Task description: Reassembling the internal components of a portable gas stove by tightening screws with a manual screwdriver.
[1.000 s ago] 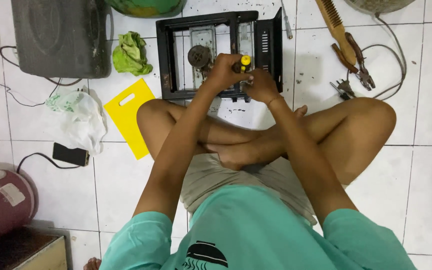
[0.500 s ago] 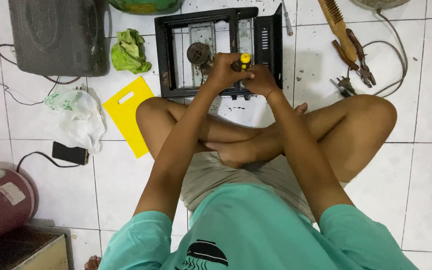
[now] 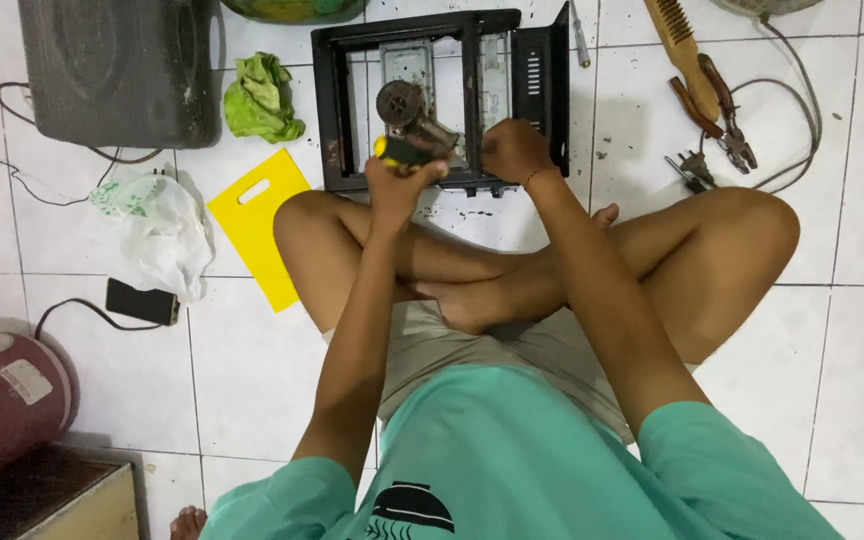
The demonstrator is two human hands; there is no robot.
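Note:
I sit cross-legged on a white tiled floor facing an opened black gas stove frame (image 3: 337, 110). My left hand (image 3: 399, 188) grips a screwdriver (image 3: 402, 152) with a yellow and black handle, held sideways at the stove's front edge. My right hand (image 3: 514, 150) is closed in a fist over the stove's front rail, right of the burner part (image 3: 399, 103). Whether it holds anything small is hidden.
A yellow cutting board (image 3: 257, 225), a white plastic bag (image 3: 152, 225) and a green rag (image 3: 262, 97) lie left. A dark stove cover (image 3: 122, 65) sits at back left. A wire brush (image 3: 677, 45), pliers (image 3: 722, 115) and a plug (image 3: 689, 172) lie right. A phone (image 3: 140, 301) and a maroon cooker (image 3: 2, 390) are near left.
The screwdriver has gone from between both hands at the stove's middle to my left hand, which moved left. My right hand now rests alone on the front rail.

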